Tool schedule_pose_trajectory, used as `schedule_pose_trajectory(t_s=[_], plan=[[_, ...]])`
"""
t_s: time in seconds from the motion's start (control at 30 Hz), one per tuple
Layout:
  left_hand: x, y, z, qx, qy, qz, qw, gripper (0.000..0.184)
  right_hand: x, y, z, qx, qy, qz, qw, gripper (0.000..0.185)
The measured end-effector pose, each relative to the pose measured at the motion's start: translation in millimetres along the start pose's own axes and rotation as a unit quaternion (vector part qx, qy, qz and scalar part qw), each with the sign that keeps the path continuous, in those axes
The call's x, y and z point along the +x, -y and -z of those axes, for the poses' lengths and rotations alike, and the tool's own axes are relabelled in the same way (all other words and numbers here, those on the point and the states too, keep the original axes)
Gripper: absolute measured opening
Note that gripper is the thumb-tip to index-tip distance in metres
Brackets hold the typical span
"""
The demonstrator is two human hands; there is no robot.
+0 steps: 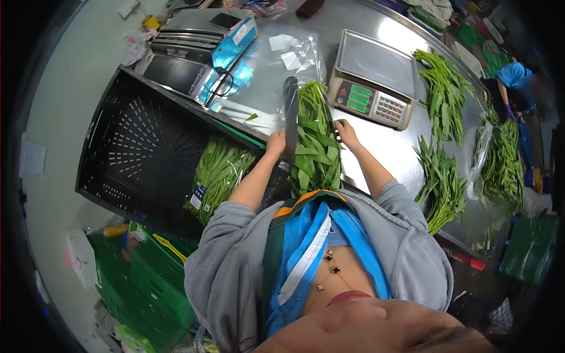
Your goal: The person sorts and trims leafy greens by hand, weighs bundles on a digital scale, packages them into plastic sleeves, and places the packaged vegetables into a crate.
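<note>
- 1 bunch point(315, 141) lies on the table point(385, 144) between left hand point(276, 143) and right hand point(348, 133), which probably flank it to keep it gathered.
- Left fingers curl at its left side, right fingers bend at its right edge; what they pinch, if anything, I cannot tell.
- Scale point(374, 76) sits beyond the right hand, seemingly for easy reach.
- Crate point(156, 167) at left holds bagged greens point(222, 170), perhaps corralling them.

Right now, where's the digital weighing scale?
Head view, upper right of centre: digital weighing scale sits on the metal table, beyond the right hand, left of the upper bunch of leafy greens.
</note>
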State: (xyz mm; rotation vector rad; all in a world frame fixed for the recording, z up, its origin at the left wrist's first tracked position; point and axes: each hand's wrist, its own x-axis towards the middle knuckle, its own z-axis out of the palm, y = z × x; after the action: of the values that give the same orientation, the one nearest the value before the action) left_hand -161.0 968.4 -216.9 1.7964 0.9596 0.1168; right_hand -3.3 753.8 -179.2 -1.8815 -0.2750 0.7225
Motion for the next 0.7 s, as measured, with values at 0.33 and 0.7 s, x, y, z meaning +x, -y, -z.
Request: schedule_pose_trajectory(t_s=[0.33, 0.7], plan=[[-40, -60, 15, 0.192, 0.058, -0.027, 0.979, 0.062, -30, 22, -21, -0.305, -0.122, 0.173, 0.929, 0.031], [-133, -21, 28, 0.242, -0.068, -0.263, 0.931, 0.020, -136, 17, 32, -0.475, 0.062, 0.331, 0.813, 0.020]])
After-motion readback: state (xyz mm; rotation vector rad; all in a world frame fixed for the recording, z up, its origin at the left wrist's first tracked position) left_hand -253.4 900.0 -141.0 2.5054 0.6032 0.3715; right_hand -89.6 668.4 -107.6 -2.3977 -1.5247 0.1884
